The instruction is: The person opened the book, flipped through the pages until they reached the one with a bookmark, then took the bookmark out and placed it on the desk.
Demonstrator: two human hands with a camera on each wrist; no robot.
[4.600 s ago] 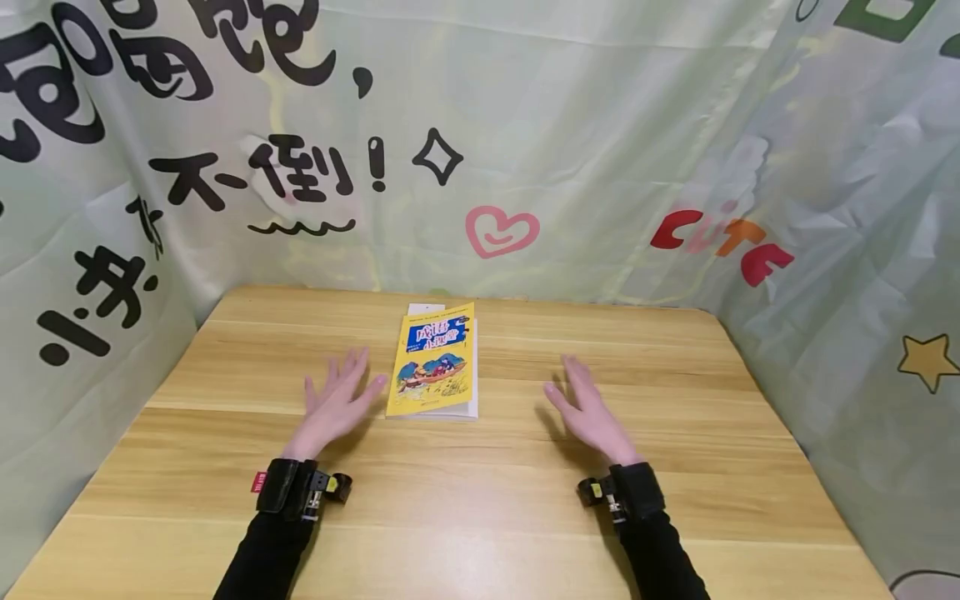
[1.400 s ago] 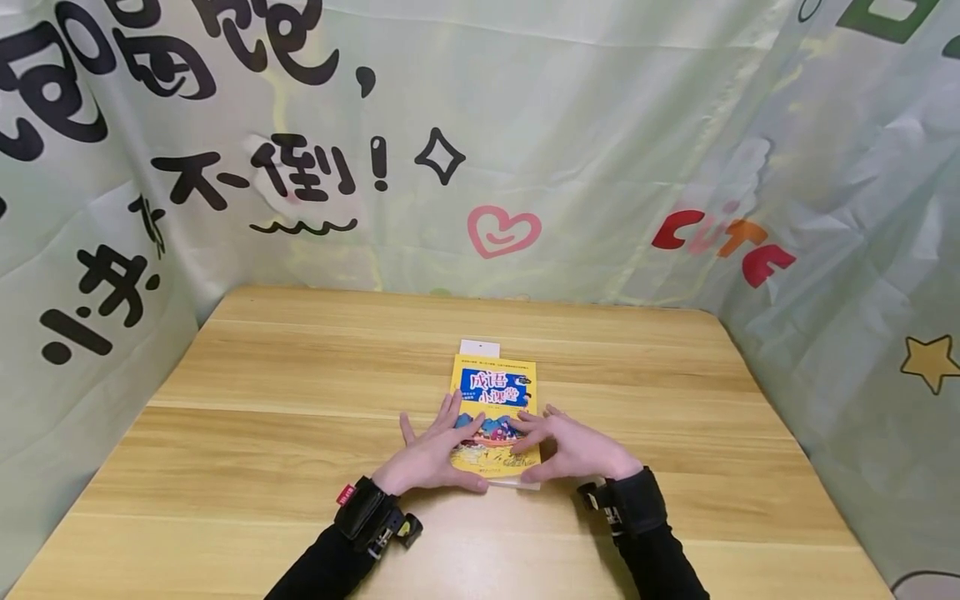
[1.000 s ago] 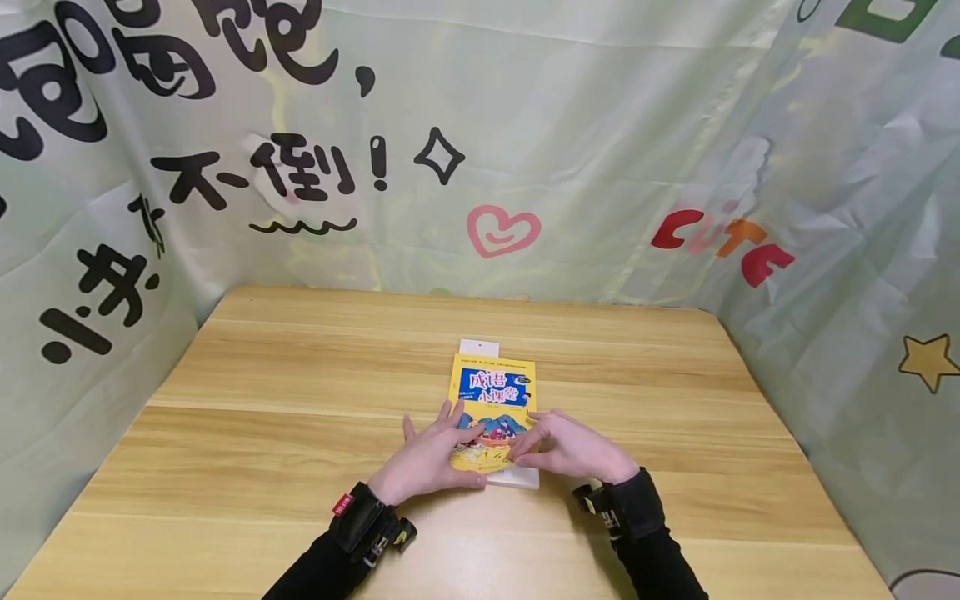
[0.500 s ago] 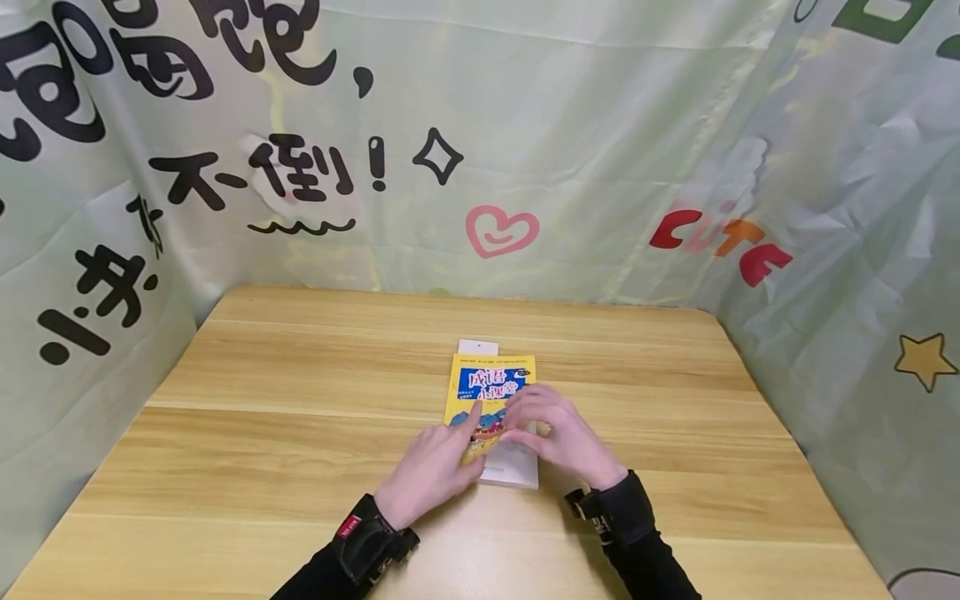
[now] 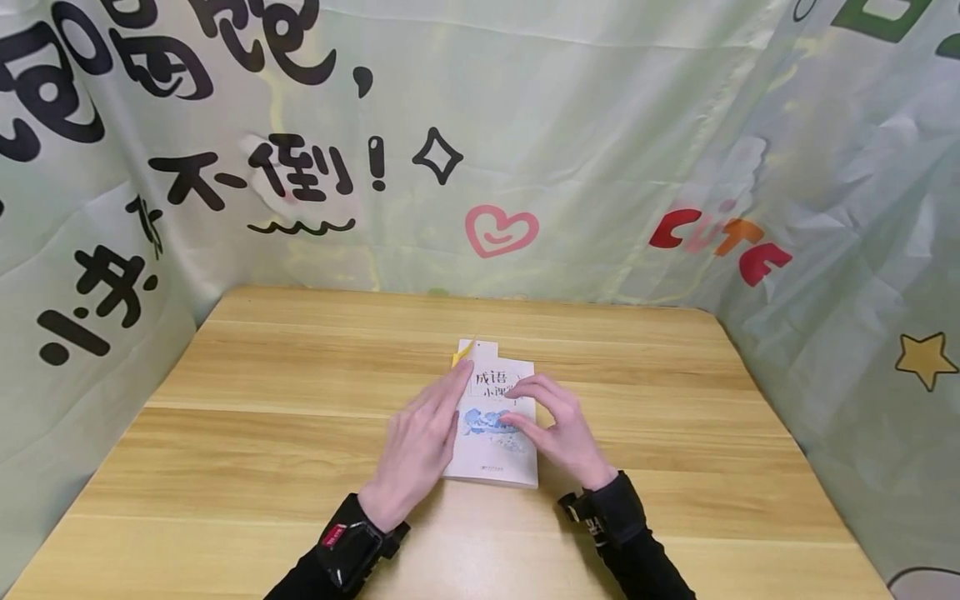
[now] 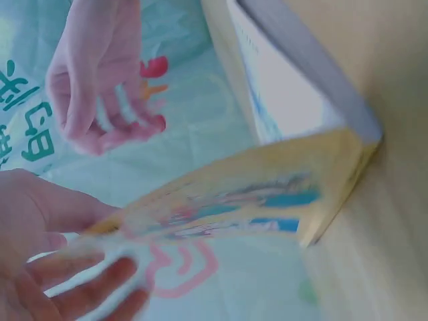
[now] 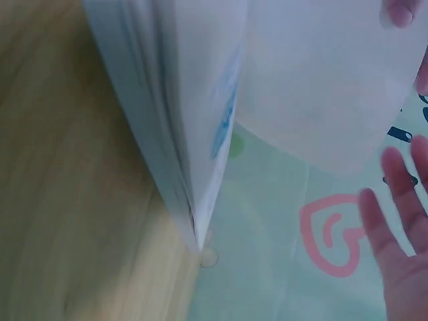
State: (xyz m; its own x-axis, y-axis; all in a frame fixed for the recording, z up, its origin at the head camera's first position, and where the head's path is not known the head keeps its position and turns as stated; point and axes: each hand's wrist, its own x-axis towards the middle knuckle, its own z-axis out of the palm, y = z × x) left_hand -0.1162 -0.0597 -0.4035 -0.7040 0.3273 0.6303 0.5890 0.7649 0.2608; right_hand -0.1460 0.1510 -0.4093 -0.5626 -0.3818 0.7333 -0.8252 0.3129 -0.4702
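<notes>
Head view: I've got the book (image 5: 491, 457) flat on the table (image 5: 262, 400), approx. midway betw. L and R edges, short of the far edge, its long axis running from far edge toward near side. Key relation, I'd say: the yellow cover (image 6: 247, 194) stands raised along the book's side facing the table's L edge, inner face toward the R edge; the L hand (image 5: 420, 442) is the nearer one, cover right at its fingers. L wrist view shows me the cover betw. thumb and fingers, so I read it as held, tho blur hides how firmly. R hand (image 5: 570, 429) is over the book's side toward the table's R edge, thumb and fingers curved w/ a gap, gripping nothing; can't tell if a tip touches the white page (image 6: 287, 90). That page carries a title & pale blue drawing. Containers: I see none; a white tab (image 5: 486, 347) sticks out past the book's end nearest the far edge, can't tell if it's tucked in or underneath
</notes>
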